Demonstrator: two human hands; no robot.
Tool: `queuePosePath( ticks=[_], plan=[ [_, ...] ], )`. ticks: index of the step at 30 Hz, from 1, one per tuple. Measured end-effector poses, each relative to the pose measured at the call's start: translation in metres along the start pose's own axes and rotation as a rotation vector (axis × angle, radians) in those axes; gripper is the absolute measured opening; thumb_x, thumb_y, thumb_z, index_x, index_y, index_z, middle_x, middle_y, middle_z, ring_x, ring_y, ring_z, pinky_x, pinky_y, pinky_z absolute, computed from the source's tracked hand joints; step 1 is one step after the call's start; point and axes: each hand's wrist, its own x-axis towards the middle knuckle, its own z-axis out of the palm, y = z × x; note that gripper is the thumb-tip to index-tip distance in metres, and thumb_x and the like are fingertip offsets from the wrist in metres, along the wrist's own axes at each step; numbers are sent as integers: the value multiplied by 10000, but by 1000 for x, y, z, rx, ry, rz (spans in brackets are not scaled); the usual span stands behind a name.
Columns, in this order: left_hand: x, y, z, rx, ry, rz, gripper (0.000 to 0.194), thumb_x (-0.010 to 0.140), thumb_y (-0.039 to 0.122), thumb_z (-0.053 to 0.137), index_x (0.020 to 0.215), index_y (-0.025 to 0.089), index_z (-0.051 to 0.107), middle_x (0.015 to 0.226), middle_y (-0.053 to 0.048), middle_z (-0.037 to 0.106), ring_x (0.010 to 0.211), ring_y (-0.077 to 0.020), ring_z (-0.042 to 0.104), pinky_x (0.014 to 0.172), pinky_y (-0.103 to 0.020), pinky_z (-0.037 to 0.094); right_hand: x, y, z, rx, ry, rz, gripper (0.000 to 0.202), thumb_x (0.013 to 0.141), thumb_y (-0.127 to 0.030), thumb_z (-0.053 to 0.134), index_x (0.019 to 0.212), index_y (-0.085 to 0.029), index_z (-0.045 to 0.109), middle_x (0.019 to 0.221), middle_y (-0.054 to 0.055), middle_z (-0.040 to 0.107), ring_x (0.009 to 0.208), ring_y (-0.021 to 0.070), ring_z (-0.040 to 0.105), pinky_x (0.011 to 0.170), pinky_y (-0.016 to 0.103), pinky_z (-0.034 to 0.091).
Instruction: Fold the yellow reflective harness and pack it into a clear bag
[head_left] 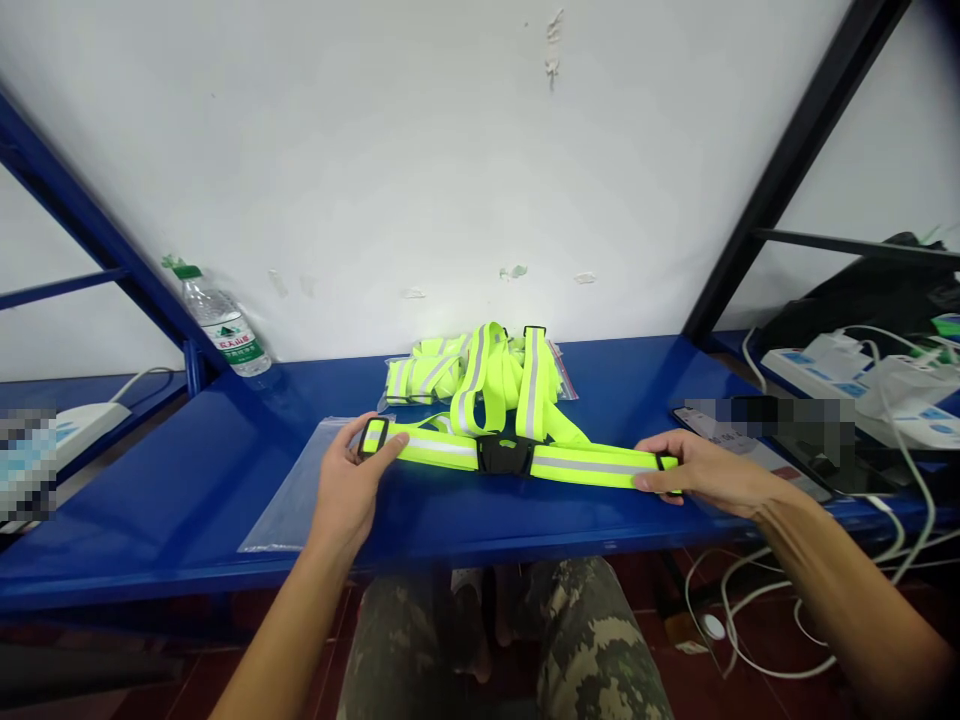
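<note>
A neon-yellow reflective vest (592, 464) made of straps with silver stripes is stretched sideways above the blue table's front part. My left hand (358, 465) pinches its belt at the left end, beside a black slider. At the right end my right hand (682, 468) grips the belt by another black slider. The black buckle (505, 455) sits fastened in the middle of the belt. Shoulder straps (480, 385) run back from it in loops. Behind them lie more folded reflective straps (427, 372), apparently on or in a clear bag. A flat clear plastic bag (289, 500) lies by my left hand.
On the blue table (172, 490), a water bottle (229, 320) leans at the back left. Phones (795, 440) lie at the right, near power strips (862, 385) and white cables (739, 600) hanging below the edge. Metal frame posts (795, 170) rise on both sides before the white wall.
</note>
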Motion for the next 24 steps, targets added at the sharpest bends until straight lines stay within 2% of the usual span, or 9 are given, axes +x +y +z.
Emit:
queuePosePath(
  ticks=[3,6,9,12,14,16,20,22,24],
  plan=[
    [-8,-2,17,-101,109,63,474,541,348,874,911,149,654,848,-14,682,759,-143,630,733,-271,503,4,-4,9,46,42,-58,269,550,-245,889,728,-130,723,615,-4,596,496,55,456,439,175,391],
    [-18,-5,32,97,249,298,327,709,402,773,913,162,685,888,-26,698,821,-163,644,771,-273,501,11,-2,20,308,210,-191,330,519,-199,905,792,-168,723,757,13,678,581,89,562,524,192,491],
    [-29,-6,45,312,198,413,289,866,418,614,981,168,702,952,-60,735,940,-202,664,863,-310,496,19,3,33,559,405,-311,283,599,-267,879,816,-199,709,880,36,720,763,170,670,664,273,580],
    [-39,-9,56,424,148,463,306,921,403,537,1068,181,689,985,-72,747,972,-219,677,889,-335,502,23,6,50,609,529,-405,249,720,-396,801,875,-225,706,1049,57,727,1015,235,672,872,365,576],
    [-43,-12,63,471,51,565,297,920,365,541,1122,188,669,1077,-82,728,1020,-221,670,919,-340,505,24,8,61,538,580,-458,317,791,-492,719,993,-249,706,1186,55,694,1159,238,618,994,376,515],
    [-46,-16,68,571,-143,707,324,899,281,555,1203,196,626,1183,-93,684,1128,-231,625,1027,-386,460,23,12,71,452,591,-453,445,822,-547,663,1185,-292,652,1301,42,642,1237,234,573,1059,382,463],
    [-48,-25,75,827,-518,856,715,761,41,476,1453,201,390,1468,-128,450,1431,-301,318,1190,-545,235,22,23,78,270,552,-342,712,768,-470,743,1410,-324,473,1308,25,641,1228,251,588,1069,426,457],
    [-48,-27,79,839,-569,878,860,692,-7,428,1514,186,264,1547,-141,321,1486,-313,175,1197,-554,222,22,26,77,235,535,-321,712,758,-415,759,1404,-294,485,1243,26,677,1201,252,609,1059,423,475],
    [-47,-26,83,796,-494,901,904,690,-12,401,1540,187,169,1582,-145,238,1501,-321,100,1197,-576,208,23,25,77,264,522,-290,631,749,-375,768,1335,-277,554,1195,28,699,1160,252,635,1036,411,507]
  ],
)
